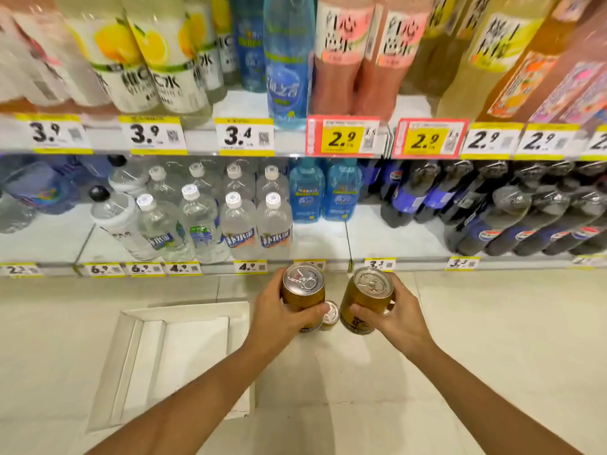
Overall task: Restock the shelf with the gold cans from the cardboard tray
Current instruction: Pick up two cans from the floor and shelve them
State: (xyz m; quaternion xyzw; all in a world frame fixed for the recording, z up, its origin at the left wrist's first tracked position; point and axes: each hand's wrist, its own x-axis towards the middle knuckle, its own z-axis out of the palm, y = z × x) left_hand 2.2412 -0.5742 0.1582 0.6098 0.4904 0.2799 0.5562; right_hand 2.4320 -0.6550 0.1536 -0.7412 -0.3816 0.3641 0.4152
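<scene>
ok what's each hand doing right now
Left hand: closed around a gold can.
Right hand: closed around another gold can.

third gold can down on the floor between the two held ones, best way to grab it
Judging from this view, the loose gold can stands upright with its silver lid facing up, so come from straight above and wrap its round side wall just under the rim. Both the left hand and the right hand already hold a can, so one must empty first.
</scene>
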